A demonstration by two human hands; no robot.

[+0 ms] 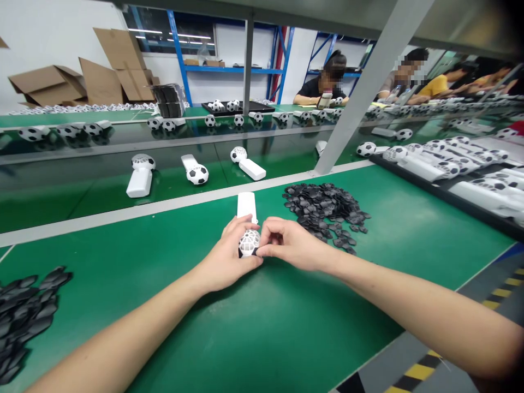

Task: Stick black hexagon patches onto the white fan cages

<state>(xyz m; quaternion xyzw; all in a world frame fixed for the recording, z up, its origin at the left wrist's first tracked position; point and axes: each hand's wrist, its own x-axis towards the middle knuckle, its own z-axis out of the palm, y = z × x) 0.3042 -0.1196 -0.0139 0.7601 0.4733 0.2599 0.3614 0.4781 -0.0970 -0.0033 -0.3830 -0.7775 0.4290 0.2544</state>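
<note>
A white device with a football-shaped head (249, 240) lies on the green bench in front of me, its flat white handle (246, 205) pointing away. My left hand (229, 254) is wrapped around the left side of the ball, thumb along its near side. White open latticework shows on top, with black panels low on the near side. At the ball's right edge, my right hand (282, 243) pinches a small black panel piece (254, 251), mostly covered by the fingertips. A heap of loose black pieces (323, 204) lies just beyond my right hand.
More black pieces (28, 311) lie at the near left. Beyond a pale rail (164, 207), a dark green belt carries several football-headed devices (141, 169). A black tray (450, 188) of them stands at right. A slanted metal post (360, 93) rises nearby. Several people sit across.
</note>
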